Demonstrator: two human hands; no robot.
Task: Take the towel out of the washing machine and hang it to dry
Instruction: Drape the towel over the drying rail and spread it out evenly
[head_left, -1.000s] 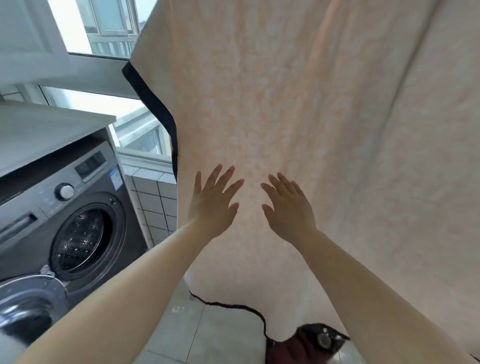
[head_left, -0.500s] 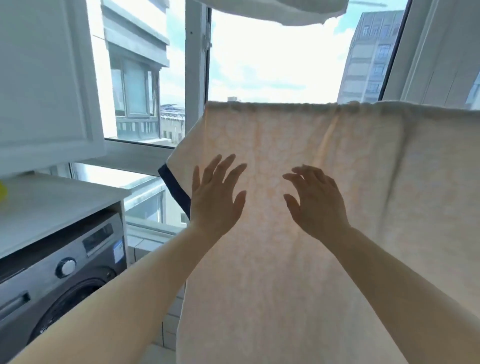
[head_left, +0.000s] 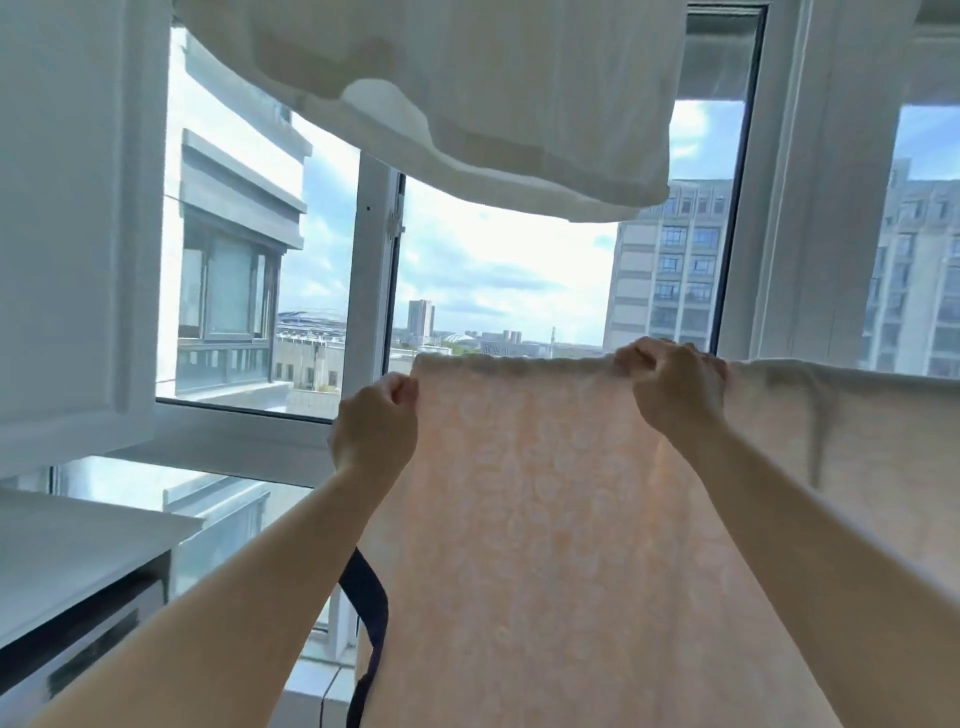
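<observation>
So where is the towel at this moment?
In the head view the towel hangs centre-right before the window, its top edge pinched by the left hand and the right hand.

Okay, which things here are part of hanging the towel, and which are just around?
Job: towel, left hand, right hand gripping its top edge.

Around: white cloth overhead, window, washing machine, countertop.

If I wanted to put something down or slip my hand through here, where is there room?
The white countertop at lower left, between the window sill and the cabinet, looks bare. A hand could pass through the gap between the towel top edge and the white laundry overhead. It is crowded along the towel's top, where the left hand and right hand each keep a grip.
</observation>
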